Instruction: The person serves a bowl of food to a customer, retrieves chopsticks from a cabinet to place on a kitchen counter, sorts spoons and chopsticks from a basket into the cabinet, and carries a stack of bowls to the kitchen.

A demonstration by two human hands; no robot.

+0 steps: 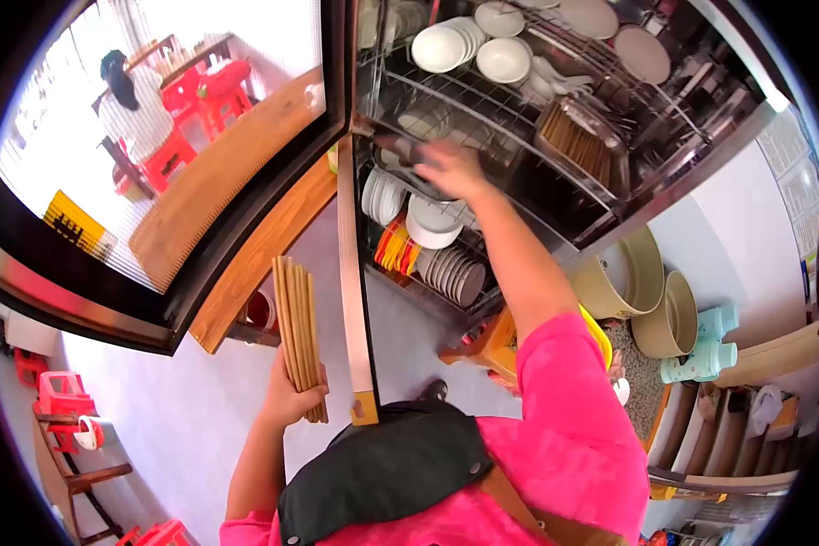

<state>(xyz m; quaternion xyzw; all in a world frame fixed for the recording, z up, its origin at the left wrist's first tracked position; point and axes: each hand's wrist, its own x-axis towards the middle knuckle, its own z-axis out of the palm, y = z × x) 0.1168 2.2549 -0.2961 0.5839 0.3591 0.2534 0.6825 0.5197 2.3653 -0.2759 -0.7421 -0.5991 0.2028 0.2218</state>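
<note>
Slim tan chopsticks (298, 314), bundled, slightly tilted — left grip (297, 395) closed round them; right grip (452, 170) blurred — can't tell.

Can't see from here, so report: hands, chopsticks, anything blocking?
Left hand closed around bundled chopsticks. Right hand at dish cabinet, grip unclear. Nothing visibly blocking the chopsticks.

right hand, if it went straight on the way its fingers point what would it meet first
Most likely the dark, blurred piece just to the picture's left of the right hand. Depth is unclear there, so the fingers might pass it or already be touching it.
</note>
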